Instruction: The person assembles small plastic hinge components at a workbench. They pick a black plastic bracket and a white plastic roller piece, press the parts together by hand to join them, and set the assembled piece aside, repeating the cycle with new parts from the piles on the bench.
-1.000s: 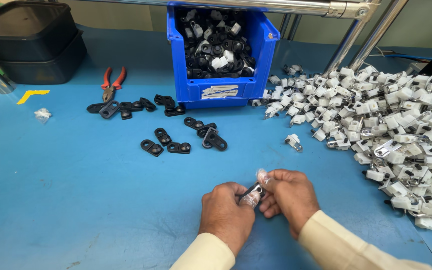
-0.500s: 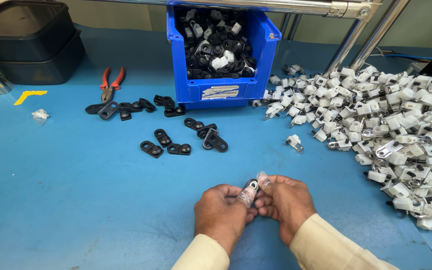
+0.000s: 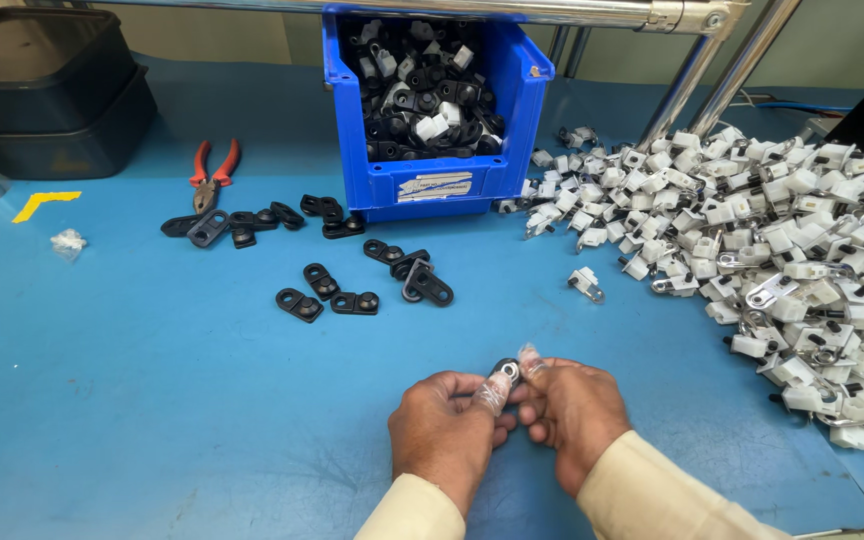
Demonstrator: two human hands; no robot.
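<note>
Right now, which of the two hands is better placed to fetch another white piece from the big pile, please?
Probably the right hand: the white pile lies on its side of the table, an unobstructed reach. The left hand would have to cross over, though both currently pinch the small black part.

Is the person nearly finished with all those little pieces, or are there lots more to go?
Done, by the look of it: a blue bin full of black-and-white parts. In hand: the left hand and right hand pinch one small black part between them. Left: a big white clip pile and loose black pieces on the blue table. Probably lots more to go.
</note>
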